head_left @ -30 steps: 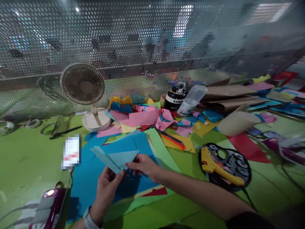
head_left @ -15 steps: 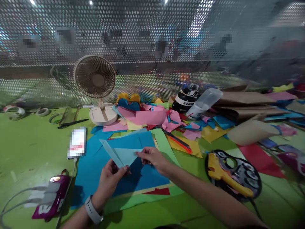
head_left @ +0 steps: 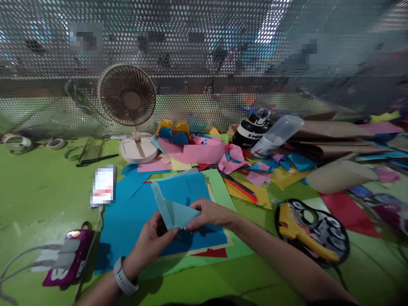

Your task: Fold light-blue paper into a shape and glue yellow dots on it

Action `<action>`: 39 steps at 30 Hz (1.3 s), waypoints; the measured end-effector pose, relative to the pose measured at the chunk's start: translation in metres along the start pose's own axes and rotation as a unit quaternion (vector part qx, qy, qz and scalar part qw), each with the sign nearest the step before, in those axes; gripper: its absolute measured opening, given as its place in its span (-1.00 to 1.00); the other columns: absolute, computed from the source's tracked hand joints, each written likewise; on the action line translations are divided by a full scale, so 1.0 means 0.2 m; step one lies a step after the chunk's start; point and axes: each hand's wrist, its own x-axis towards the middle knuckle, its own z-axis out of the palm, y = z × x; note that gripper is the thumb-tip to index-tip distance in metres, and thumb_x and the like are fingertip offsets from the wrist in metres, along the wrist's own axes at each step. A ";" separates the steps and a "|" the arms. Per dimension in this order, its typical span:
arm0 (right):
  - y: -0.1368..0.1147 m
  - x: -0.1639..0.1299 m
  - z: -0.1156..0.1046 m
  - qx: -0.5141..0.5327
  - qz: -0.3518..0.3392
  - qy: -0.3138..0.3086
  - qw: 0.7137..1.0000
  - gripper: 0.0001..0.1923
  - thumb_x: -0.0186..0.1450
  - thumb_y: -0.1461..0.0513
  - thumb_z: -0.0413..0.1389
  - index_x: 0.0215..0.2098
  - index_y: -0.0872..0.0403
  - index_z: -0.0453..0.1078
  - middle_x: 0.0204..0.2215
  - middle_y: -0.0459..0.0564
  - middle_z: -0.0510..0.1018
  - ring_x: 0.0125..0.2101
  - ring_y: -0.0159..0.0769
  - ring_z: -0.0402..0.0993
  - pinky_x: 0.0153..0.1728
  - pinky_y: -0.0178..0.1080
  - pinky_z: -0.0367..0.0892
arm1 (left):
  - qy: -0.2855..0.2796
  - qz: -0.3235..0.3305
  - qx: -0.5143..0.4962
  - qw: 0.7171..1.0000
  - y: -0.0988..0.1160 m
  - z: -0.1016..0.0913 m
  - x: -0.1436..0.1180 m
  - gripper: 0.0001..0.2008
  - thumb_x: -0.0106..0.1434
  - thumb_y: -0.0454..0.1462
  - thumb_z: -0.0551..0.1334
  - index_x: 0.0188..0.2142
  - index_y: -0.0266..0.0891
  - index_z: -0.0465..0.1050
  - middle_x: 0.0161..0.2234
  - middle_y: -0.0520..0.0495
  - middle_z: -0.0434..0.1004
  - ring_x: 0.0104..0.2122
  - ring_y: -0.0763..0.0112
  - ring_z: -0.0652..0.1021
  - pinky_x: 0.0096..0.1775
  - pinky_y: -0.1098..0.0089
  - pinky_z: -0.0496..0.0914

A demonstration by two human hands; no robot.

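2 hands [head_left: 153, 240] [head_left: 213, 213] hold folded paper [head_left: 181, 214] — fan [head_left: 129, 98], scraps [head_left: 204, 153], 2 bottles [head_left: 249, 134] [head_left: 277, 135] behind.

Paper [head_left: 181, 215] above sheets [head_left: 181, 189], fan [head_left: 131, 100] behind

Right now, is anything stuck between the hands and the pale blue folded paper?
Nothing visible is. The left hand holds the pale blue folded paper near its bottom, and the right hand holds its right side. Blue sheets lie beneath.
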 end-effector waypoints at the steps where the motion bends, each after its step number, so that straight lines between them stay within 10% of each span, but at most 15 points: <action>1: 0.00 0.00 0.01 0.007 0.007 -0.011 1.000 -0.55 -0.17 0.05 0.45 -0.48 0.21 0.51 -0.60 -0.08 0.51 -0.60 -0.45 0.38 -0.52 -0.37 0.29 | -0.007 0.004 0.005 1.000 0.00 0.00 0.00 -0.58 0.14 -0.17 0.37 -0.06 -0.24 0.34 -0.15 -0.21 0.60 -0.18 0.16 0.60 -0.18 0.22 0.51; 15: -0.02 -0.02 0.03 -0.009 -0.022 -0.020 1.000 -0.54 -0.07 -0.04 0.39 -0.49 0.21 0.51 -0.58 -0.06 0.55 -0.58 -0.47 0.43 -0.49 -0.39 0.37 | -0.017 -0.030 0.022 0.999 0.05 -0.02 0.00 -0.49 0.09 -0.16 0.40 -0.05 -0.26 0.27 -0.30 -0.13 0.63 -0.37 0.26 0.62 -0.30 0.29 0.52; 30: 0.08 -0.17 -0.07 0.079 -0.083 0.101 0.988 -0.55 0.06 0.02 0.31 -0.21 0.14 0.41 -0.41 -0.03 0.61 -0.55 -0.42 0.47 -0.47 -0.34 0.32 | 0.003 -0.023 0.051 0.998 0.09 -0.06 0.01 -0.54 0.05 -0.17 0.43 -0.11 -0.22 0.35 -0.32 -0.09 0.60 -0.38 0.27 0.60 -0.42 0.40 0.47; 39: 0.15 -0.12 -0.03 0.108 -0.110 0.178 0.972 -0.58 -0.03 0.08 0.36 -0.29 0.14 0.45 -0.48 -0.11 0.57 -0.50 -0.43 0.44 -0.37 -0.31 0.33 | -0.020 -0.093 -0.140 0.986 0.14 -0.05 0.01 -0.37 0.13 0.09 0.29 0.08 -0.20 0.31 -0.10 -0.22 0.57 -0.21 0.15 0.60 -0.34 0.32 0.50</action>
